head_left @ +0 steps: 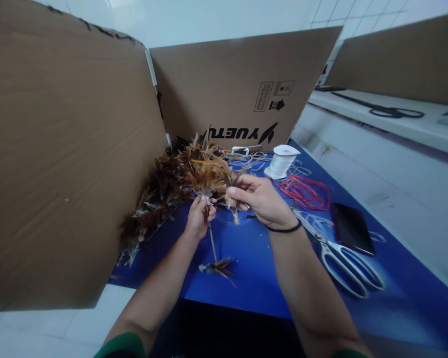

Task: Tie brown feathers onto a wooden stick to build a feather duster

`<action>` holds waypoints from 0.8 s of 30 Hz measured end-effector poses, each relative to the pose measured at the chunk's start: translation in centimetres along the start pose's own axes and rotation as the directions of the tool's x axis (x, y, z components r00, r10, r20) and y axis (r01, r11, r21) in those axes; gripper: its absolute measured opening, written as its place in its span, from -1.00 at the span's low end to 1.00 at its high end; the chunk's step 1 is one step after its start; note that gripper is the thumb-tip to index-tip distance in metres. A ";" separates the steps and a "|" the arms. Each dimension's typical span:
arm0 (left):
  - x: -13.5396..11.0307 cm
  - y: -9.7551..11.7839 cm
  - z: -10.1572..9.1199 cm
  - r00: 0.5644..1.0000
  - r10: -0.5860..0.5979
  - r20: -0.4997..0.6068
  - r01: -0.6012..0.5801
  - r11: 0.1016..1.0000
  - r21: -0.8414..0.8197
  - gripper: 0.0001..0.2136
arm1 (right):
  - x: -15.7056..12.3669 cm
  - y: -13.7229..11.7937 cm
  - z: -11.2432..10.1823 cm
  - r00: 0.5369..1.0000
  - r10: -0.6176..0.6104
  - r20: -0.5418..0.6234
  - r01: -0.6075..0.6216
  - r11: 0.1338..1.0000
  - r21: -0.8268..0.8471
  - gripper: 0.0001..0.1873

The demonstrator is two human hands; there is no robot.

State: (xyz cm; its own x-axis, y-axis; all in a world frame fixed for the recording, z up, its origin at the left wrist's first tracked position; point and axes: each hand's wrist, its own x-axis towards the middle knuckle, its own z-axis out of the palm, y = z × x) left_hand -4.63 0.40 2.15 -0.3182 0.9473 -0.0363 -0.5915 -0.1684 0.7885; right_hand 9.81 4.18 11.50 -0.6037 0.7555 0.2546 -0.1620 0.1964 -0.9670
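My left hand point(198, 219) is closed around a thin stick point(212, 243), just below brown feathers bunched at its upper end. Whitish material shows at the base of that bunch, by my fingertips. To the right, my right hand point(259, 199) pinches a small feather tuft point(229, 191) between thumb and fingers, close beside the bunch. A loose dark feather tuft point(217, 267) lies on the blue table near the stick's lower end. Behind my hands, a large pile of brown feathers point(164, 181) rests against the cardboard.
Cardboard panels point(70, 149) stand at the left and back. On the blue table point(246, 268), at right, are a white spool point(281, 161), red cord point(304, 191), large scissors point(345, 258) and a dark phone point(354, 227). Black scissors point(392, 112) lie on a ledge.
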 end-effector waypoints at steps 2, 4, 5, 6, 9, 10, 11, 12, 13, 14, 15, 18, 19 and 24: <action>0.1 -0.1 -0.1 1.000 -0.006 0.000 0.006 1.000 -0.012 -0.70 | 0.5 0.8 0.0 0.999 0.038 0.013 -0.038 0.999 -0.025 -0.66; 0.2 -0.2 -0.2 1.000 -0.013 -0.007 0.012 1.000 -0.020 -0.69 | 1.1 1.7 0.2 0.997 0.075 0.021 -0.074 0.997 -0.034 -0.66; 0.3 -0.3 -0.2 1.000 -0.019 -0.010 0.019 1.000 -0.023 -0.69 | 1.3 2.1 0.3 0.995 0.092 0.026 -0.091 0.995 -0.033 -0.66; 0.3 -0.3 -0.3 1.000 -0.026 -0.011 0.026 0.999 -0.026 -0.68 | 1.5 2.5 0.5 0.994 0.108 0.031 -0.107 0.994 -0.030 -0.66; 0.4 -0.4 -0.4 0.999 -0.046 -0.012 0.046 0.999 -0.024 -0.68 | 2.1 3.5 0.9 0.987 0.158 0.032 -0.157 0.987 -0.037 -0.66; 0.5 -0.4 -0.5 0.999 -0.048 -0.016 0.047 0.999 -0.019 -0.68 | 2.2 3.8 1.0 0.985 0.174 0.025 -0.172 0.984 -0.042 -0.66; 0.5 -0.4 -0.5 0.999 -0.047 -0.024 0.047 0.999 -0.011 -0.68 | 2.4 4.1 1.0 0.983 0.185 0.014 -0.184 0.982 -0.048 -0.67; 0.5 -0.5 -0.5 0.998 -0.046 -0.037 0.046 0.999 -0.002 -0.68 | 2.5 4.3 1.0 0.981 0.194 0.001 -0.193 0.980 -0.051 -0.67; 0.5 -0.5 -0.5 0.998 -0.042 -0.055 0.043 0.999 0.006 -0.68 | 2.6 4.6 1.0 0.980 0.200 -0.015 -0.201 0.978 -0.053 -0.68; 0.5 -0.5 -0.5 0.997 -0.036 -0.073 0.037 0.999 0.011 -0.70 | 2.7 4.8 1.0 0.978 0.206 -0.032 -0.207 0.977 -0.051 -0.69; 0.6 -0.5 -0.5 0.996 -0.027 -0.086 0.028 1.000 0.014 -0.72 | 2.8 5.1 1.0 0.976 0.210 -0.052 -0.212 0.976 -0.045 -0.69; 0.7 -0.5 -0.4 0.993 0.019 -0.118 -0.017 1.000 0.022 -0.80 | 3.1 5.7 0.9 0.968 0.226 -0.107 -0.227 0.974 0.000 -0.70; 0.7 -0.5 -0.3 0.991 0.028 -0.131 -0.024 0.999 0.034 -0.83 | 3.1 5.8 0.9 0.966 0.231 -0.115 -0.231 0.973 0.015 -0.70; 0.7 -0.6 -0.2 0.981 0.014 -0.191 0.016 0.988 0.152 -0.82 | 3.2 6.6 1.4 0.970 0.223 -0.102 -0.224 0.975 -0.002 -0.71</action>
State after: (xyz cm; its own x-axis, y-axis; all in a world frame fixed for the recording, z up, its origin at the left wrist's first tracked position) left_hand -4.60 1.09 1.53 -0.4623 0.8752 -0.1424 -0.4770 -0.1101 0.8720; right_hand 5.68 7.02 5.99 -0.5419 0.8399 0.0308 -0.0205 0.0235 -0.9995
